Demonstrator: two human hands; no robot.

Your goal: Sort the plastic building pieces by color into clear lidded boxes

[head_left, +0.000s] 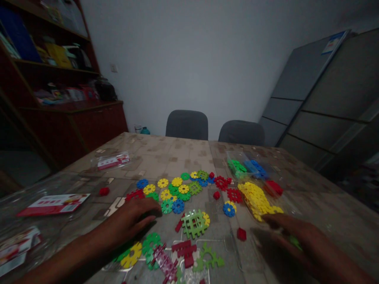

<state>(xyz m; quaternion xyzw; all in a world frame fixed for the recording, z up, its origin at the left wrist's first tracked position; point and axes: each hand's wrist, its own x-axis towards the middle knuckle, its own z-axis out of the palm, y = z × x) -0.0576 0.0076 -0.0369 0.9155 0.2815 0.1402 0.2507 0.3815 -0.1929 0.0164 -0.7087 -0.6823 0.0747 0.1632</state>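
while yellow pieces [254, 197], green pieces [237, 167], blue pieces [259, 169] and red pieces [274, 188] lie grouped toward the desk's [154, 148] right edge, discs [178, 206] mid-desk lie mixed, so grouping looks partly done. the left hand [138, 211] bends beside them, palm hidden; the right hand [310, 238], blurred, nears the yellow, a green bit [295, 241] at its fingers. i cannot tell whether either grasps anything. the desk's near edge is cut off.
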